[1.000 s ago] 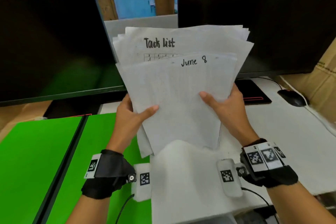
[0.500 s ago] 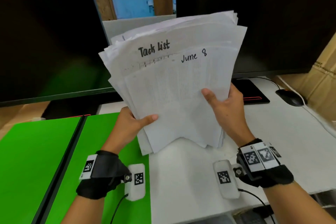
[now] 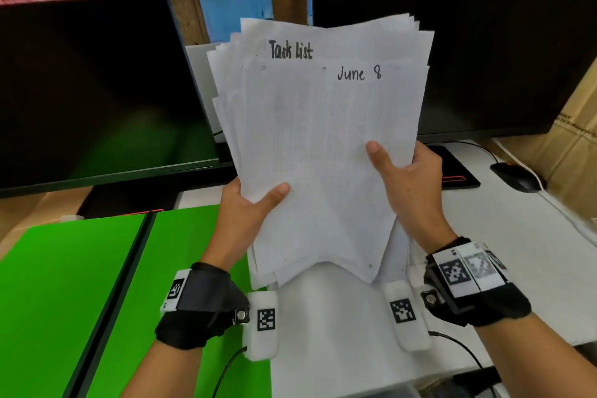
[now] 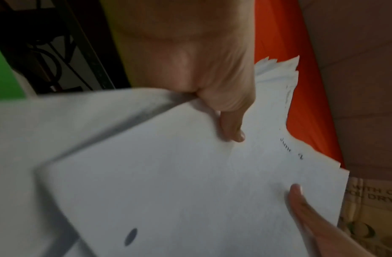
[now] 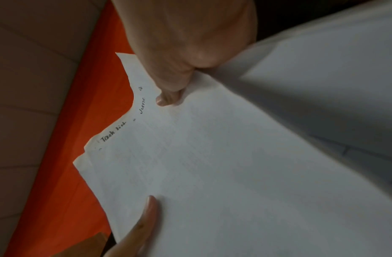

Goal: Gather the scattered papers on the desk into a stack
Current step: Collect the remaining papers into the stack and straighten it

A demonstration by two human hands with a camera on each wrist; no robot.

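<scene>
A thick bundle of white papers (image 3: 323, 145) stands nearly upright above the desk, its lower edge hanging just over the white surface. The front sheet reads "June 8", and the one behind reads "Task list". My left hand (image 3: 248, 207) grips the bundle's left side, thumb across the front, fingers hidden behind. At the right side my right hand (image 3: 407, 178) holds it the same way. The sheets' top edges are fanned and uneven. The left wrist view shows the papers (image 4: 190, 173) under my left thumb. In the right wrist view the papers (image 5: 212, 165) lie under my right thumb.
Two dark monitors (image 3: 97, 90) (image 3: 484, 48) stand right behind the papers. Green boards (image 3: 64, 284) cover the desk's left part, and a white mat (image 3: 517, 252) covers the right. A black mouse (image 3: 517, 176) and a dark pad (image 3: 452, 168) sit at the far right, beside a cardboard box (image 3: 575, 139).
The bundle has swung from leaning left back to upright and its sheets have drawn closer together. Both hands keep their grip at the sides.
</scene>
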